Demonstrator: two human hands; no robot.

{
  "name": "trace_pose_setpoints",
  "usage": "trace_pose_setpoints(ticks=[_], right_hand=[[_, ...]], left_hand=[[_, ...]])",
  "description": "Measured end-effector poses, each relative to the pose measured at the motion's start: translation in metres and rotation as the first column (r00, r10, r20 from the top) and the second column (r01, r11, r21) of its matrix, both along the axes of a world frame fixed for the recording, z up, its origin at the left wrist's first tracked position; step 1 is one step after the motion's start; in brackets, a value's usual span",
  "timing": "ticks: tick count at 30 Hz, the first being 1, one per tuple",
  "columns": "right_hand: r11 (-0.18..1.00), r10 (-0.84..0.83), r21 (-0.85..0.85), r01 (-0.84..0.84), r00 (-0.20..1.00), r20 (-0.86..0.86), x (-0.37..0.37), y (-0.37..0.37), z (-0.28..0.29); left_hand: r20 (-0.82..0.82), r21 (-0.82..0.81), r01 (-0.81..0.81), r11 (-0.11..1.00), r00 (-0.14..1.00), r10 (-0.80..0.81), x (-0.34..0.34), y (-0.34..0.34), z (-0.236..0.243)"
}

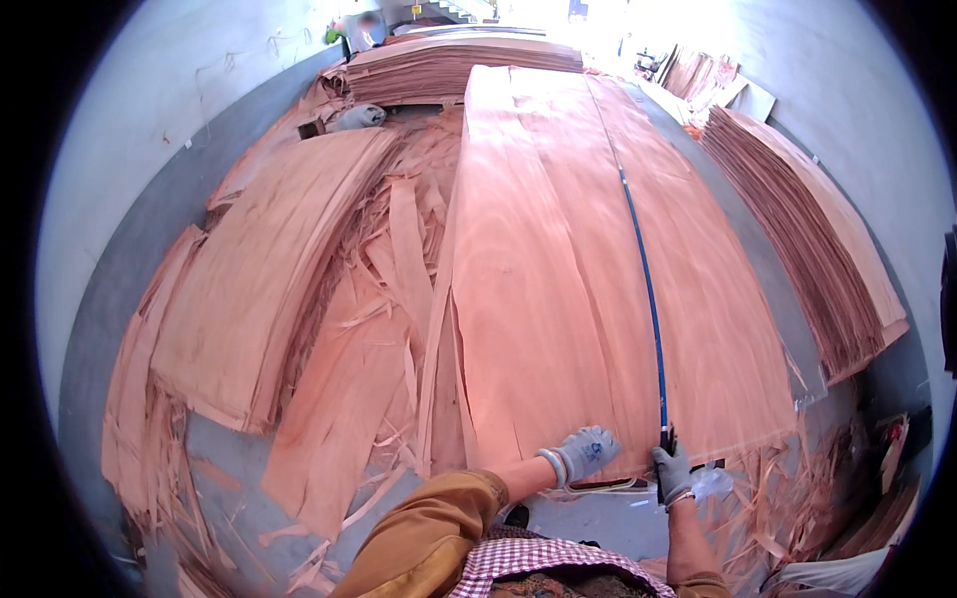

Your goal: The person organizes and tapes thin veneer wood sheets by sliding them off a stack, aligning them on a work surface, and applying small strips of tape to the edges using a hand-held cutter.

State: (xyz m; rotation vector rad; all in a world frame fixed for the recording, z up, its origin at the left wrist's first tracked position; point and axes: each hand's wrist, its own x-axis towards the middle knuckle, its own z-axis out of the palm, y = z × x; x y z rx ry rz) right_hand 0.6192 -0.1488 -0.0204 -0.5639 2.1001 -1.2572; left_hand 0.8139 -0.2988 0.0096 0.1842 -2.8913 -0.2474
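Note:
In front of me lies a tall stack of reddish wood veneer sheets (538,269), long and running away from me, with splits along the top sheet. My right hand (673,470), in a grey glove, is closed round the black handle of a long blue pole (646,289). The pole lies lengthwise over the veneer, its thin far part reaching toward the stack's far end. My left hand (588,453), also gloved, rests on the near edge of the top sheet, fingers lying on the wood and nothing seen in them.
Lower veneer stacks stand at left (269,269) and right (807,239). Torn veneer strips (389,269) litter the floor between the stacks and near my feet. Another stack (459,70) lies at the back, with a person (361,38) beside it. White walls flank the room.

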Motion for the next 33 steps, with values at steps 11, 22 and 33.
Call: trace_pose_setpoints(ticks=[11, 22, 33], right_hand=[[0.986, 0.157, -0.084, -0.144, 0.972, 0.174, 0.105, 0.029, 0.160], [0.943, 0.331, -0.229, -0.241, 0.623, 0.709, 0.230, -0.084, 0.218], [0.923, 0.338, -0.368, -0.115, 0.699, 0.630, 0.259, -0.098, 0.211]], left_hand=[[0.057, -0.137, -0.031, 0.990, 0.998, 0.040, 0.008, 0.016, -0.011], [0.135, 0.079, 0.002, 0.997, 0.991, -0.013, 0.021, 0.022, -0.012], [0.155, 0.227, 0.045, 0.973, 0.985, -0.082, 0.055, 0.035, -0.019]])
